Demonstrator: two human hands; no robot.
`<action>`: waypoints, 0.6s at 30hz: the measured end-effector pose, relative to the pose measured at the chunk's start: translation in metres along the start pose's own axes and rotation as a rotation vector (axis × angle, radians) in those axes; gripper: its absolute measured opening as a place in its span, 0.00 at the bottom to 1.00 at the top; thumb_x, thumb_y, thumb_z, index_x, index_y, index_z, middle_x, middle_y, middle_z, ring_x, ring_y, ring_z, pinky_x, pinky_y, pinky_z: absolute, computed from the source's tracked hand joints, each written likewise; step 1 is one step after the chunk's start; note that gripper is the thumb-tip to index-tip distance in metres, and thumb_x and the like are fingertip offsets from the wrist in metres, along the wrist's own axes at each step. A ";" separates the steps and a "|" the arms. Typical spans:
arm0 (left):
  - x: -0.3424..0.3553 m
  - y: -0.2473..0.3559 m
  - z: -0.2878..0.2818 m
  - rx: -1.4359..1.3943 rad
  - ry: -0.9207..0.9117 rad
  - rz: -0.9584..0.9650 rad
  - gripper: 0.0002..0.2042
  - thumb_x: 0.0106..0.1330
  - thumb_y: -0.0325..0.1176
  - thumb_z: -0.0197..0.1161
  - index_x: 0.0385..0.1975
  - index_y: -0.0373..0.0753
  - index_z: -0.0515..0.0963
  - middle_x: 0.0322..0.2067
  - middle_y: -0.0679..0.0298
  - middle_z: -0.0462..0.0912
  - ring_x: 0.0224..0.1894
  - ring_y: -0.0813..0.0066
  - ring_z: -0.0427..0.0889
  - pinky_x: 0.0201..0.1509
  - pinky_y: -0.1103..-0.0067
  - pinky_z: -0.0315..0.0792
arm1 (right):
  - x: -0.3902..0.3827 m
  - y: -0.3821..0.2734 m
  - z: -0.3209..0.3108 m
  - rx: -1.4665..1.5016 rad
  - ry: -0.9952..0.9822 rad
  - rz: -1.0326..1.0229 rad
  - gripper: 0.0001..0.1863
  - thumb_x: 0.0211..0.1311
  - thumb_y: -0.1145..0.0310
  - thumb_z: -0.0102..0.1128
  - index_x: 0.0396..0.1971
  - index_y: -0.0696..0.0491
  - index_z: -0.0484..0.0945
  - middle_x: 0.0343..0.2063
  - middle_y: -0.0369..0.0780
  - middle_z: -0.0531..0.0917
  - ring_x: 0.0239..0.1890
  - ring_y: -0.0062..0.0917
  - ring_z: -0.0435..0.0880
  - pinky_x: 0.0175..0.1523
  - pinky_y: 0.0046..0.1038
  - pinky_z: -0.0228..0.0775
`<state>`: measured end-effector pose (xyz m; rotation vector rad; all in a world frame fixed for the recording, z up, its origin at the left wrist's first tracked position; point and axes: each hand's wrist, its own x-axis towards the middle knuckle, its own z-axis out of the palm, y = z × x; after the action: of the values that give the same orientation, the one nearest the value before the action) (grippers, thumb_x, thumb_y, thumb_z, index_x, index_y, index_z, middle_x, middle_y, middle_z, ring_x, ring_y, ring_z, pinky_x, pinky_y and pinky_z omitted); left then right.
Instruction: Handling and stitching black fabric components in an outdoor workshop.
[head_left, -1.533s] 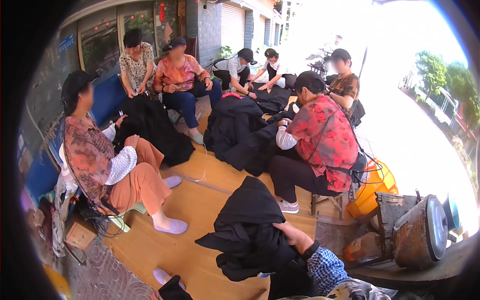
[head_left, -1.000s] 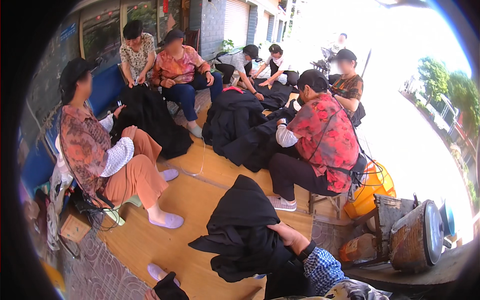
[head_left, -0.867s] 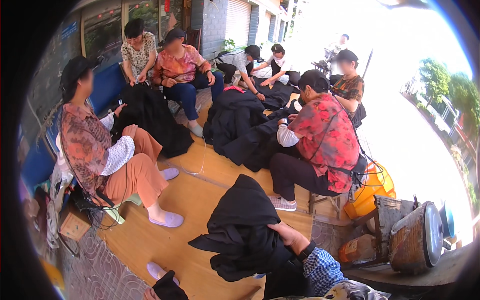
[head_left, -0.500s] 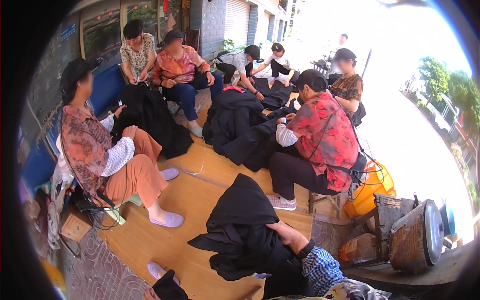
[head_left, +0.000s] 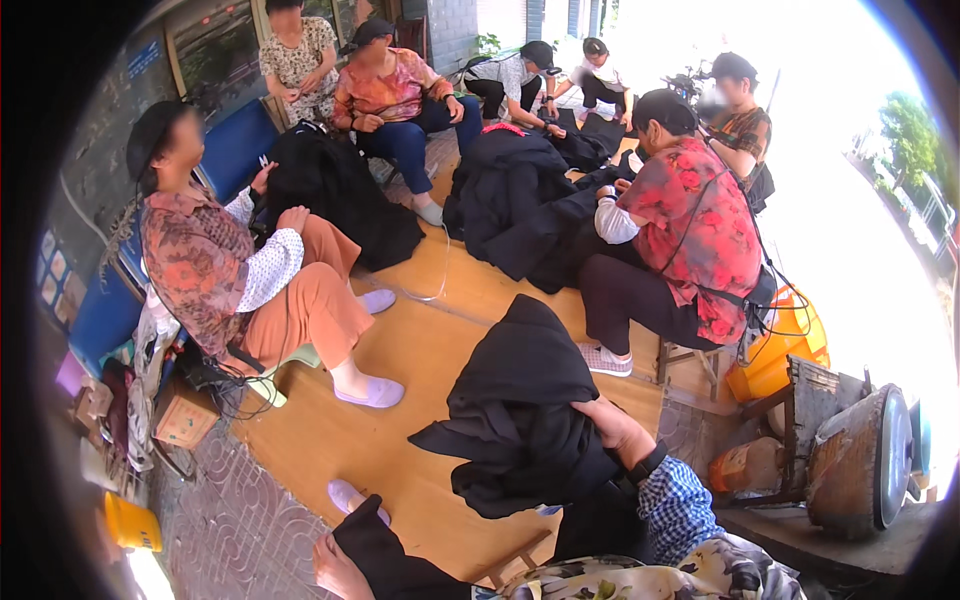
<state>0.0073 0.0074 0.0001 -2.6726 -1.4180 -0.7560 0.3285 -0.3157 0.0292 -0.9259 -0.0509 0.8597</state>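
In the head view my right hand (head_left: 618,432), below a checked blue cuff and dark wristband, grips a bunched piece of black cloth (head_left: 505,380) that is raised over the orange board (head_left: 300,460) on the ground. Low at the bottom edge, my left hand (head_left: 338,565) holds an edge of more black cloth (head_left: 395,565), its fingers partly hidden by it. A small lavender shoe (head_left: 352,492) shows just above that hand.
Several other people sit around dark cloth piles (head_left: 520,210), the nearest at left (head_left: 185,230) and in red at right (head_left: 700,230). A blue bench (head_left: 225,150), yellow tub (head_left: 790,335), rusty drum (head_left: 845,465) with wooden frame, cardboard box (head_left: 185,420) and loose cables surround the board.
The whole view has shifted, so the scene sits higher and further right. More of my left hand and its cloth now shows; my right hand still grips the black cloth.
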 end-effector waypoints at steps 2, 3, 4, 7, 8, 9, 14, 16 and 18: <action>0.002 0.002 0.000 0.006 0.012 0.004 0.08 0.62 0.35 0.50 0.31 0.38 0.73 0.29 0.60 0.76 0.31 0.58 0.76 0.31 0.70 0.69 | -0.001 -0.002 0.002 0.005 0.007 -0.007 0.29 0.56 0.70 0.54 0.57 0.60 0.56 0.54 0.41 0.66 0.54 0.28 0.68 0.58 0.27 0.59; 0.002 0.003 0.000 0.007 0.010 0.006 0.08 0.62 0.35 0.50 0.30 0.38 0.73 0.29 0.60 0.76 0.31 0.58 0.76 0.30 0.69 0.69 | -0.002 -0.002 0.001 0.007 0.015 0.001 0.29 0.56 0.70 0.54 0.57 0.60 0.56 0.55 0.41 0.66 0.54 0.27 0.68 0.58 0.27 0.59; 0.002 0.005 -0.001 0.005 0.009 0.007 0.08 0.62 0.35 0.50 0.30 0.38 0.73 0.29 0.60 0.76 0.31 0.58 0.76 0.30 0.69 0.69 | -0.002 -0.003 -0.001 0.007 0.023 0.007 0.29 0.56 0.70 0.54 0.57 0.60 0.56 0.55 0.41 0.66 0.54 0.27 0.67 0.58 0.27 0.59; 0.002 0.010 -0.004 0.013 0.003 0.000 0.08 0.62 0.35 0.50 0.30 0.38 0.73 0.29 0.59 0.76 0.30 0.58 0.76 0.30 0.69 0.69 | -0.002 -0.003 -0.003 0.004 0.032 0.011 0.29 0.56 0.70 0.54 0.57 0.60 0.56 0.55 0.40 0.66 0.54 0.27 0.67 0.58 0.27 0.59; 0.002 0.010 -0.004 0.017 0.000 -0.003 0.08 0.62 0.35 0.50 0.30 0.38 0.73 0.29 0.59 0.76 0.30 0.58 0.76 0.30 0.69 0.69 | -0.002 -0.002 -0.003 0.002 0.034 0.010 0.29 0.55 0.70 0.54 0.57 0.60 0.56 0.54 0.40 0.66 0.54 0.27 0.67 0.58 0.27 0.59; 0.002 0.009 -0.004 0.022 -0.001 -0.004 0.08 0.62 0.35 0.50 0.30 0.38 0.73 0.29 0.59 0.76 0.30 0.58 0.76 0.30 0.69 0.69 | -0.003 -0.002 -0.003 0.000 0.029 0.009 0.29 0.55 0.70 0.54 0.57 0.60 0.56 0.54 0.40 0.66 0.54 0.27 0.67 0.58 0.27 0.59; 0.003 0.008 -0.006 -0.030 -0.003 0.014 0.08 0.62 0.35 0.50 0.30 0.38 0.72 0.29 0.59 0.76 0.30 0.57 0.76 0.30 0.68 0.69 | -0.003 -0.004 -0.002 -0.009 0.009 -0.012 0.29 0.55 0.70 0.54 0.57 0.59 0.56 0.54 0.40 0.66 0.54 0.27 0.67 0.58 0.27 0.59; 0.003 0.009 -0.006 -0.033 -0.005 0.013 0.08 0.62 0.35 0.50 0.29 0.38 0.72 0.28 0.59 0.76 0.30 0.57 0.76 0.30 0.68 0.69 | -0.003 -0.004 -0.003 -0.008 0.018 -0.008 0.29 0.55 0.71 0.54 0.57 0.59 0.57 0.54 0.40 0.66 0.54 0.27 0.68 0.58 0.27 0.59; 0.003 0.007 -0.005 -0.030 -0.004 0.014 0.08 0.62 0.35 0.50 0.29 0.38 0.72 0.28 0.59 0.76 0.30 0.57 0.76 0.30 0.68 0.69 | -0.002 -0.003 -0.003 -0.004 0.022 -0.006 0.29 0.55 0.71 0.54 0.57 0.59 0.57 0.54 0.40 0.66 0.54 0.27 0.68 0.58 0.27 0.59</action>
<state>0.0123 0.0042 0.0069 -2.7044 -1.3989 -0.7778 0.3304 -0.3201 0.0302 -0.9383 -0.0366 0.8444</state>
